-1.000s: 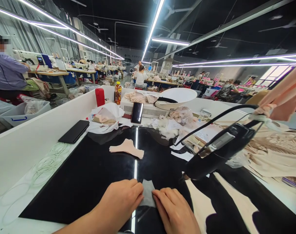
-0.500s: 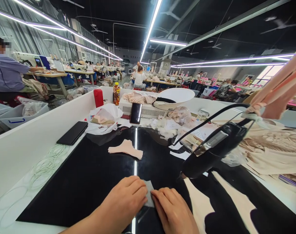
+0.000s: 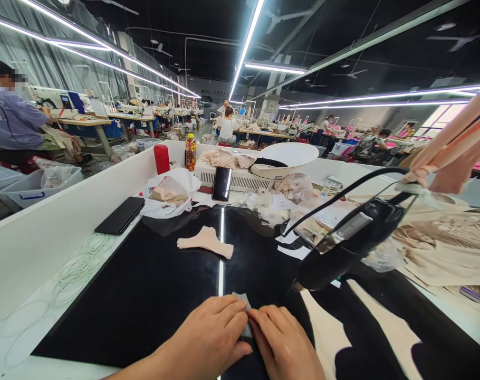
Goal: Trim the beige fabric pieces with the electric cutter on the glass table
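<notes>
Low in the centre of the view, a small greyish piece of thin material (image 3: 242, 298) lies on the black tabletop, mostly covered by fingers. My left hand (image 3: 212, 332) rests over its left side, fingers bent together and thumb showing below. My right hand (image 3: 283, 338) closes on its right edge, with the fingertips touching those of the left. Beyond them a pale pink cut fabric piece (image 3: 205, 242) lies flat. Two cream fabric pieces, a nearer one (image 3: 323, 327) and a farther one (image 3: 386, 316), lie to the right of my right hand.
A black handheld device (image 3: 343, 248) hangs by a pink cloth strip (image 3: 453, 137) at the right. Along the back stand a phone (image 3: 221, 183), a drink bottle (image 3: 190, 153) and a plastic bag (image 3: 171, 192). A black tablet-like slab (image 3: 120, 215) and pale green loops (image 3: 76, 269) lie left.
My left hand has shifted a little lower and closer to my right hand, with its thumb now visible. Less of the greyish piece shows. The view has moved slightly.
</notes>
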### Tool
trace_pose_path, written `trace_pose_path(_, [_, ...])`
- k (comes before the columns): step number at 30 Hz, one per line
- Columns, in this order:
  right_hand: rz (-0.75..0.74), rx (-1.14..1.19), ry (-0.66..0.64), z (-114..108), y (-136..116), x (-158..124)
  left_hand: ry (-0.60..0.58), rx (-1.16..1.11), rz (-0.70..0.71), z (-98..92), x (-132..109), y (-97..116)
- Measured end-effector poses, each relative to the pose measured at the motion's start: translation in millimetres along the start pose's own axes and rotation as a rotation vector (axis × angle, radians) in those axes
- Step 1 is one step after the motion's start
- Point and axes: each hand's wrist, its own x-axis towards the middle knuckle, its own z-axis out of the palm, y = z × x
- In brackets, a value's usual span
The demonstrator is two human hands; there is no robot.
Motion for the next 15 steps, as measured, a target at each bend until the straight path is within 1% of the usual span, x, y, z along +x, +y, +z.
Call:
trace_pose_path(6, [-0.006,-0.01,0.006,0,2,0,-0.002,-0.033,-0.017,0.8,-1,0])
trace_pose_path(9, [-0.035,0.006,0.029,-7,6,1,-0.007,-0.052,-0.022,0.3,-1,-1])
trace_pose_path(12, [-0.043,0.014,0.134,-24,14,0,-0.004,-0.067,-0.028,-1.2,0,0])
trace_pose_path(14, [0.036,0.002,0.232,-42,20,-2,0.007,-0.077,-0.033,-1.3,-1,1])
trace_pose_path(15, [0.109,-0.011,0.287,-52,23,-3,0.013,-0.084,-0.032,-0.9,-1,3])
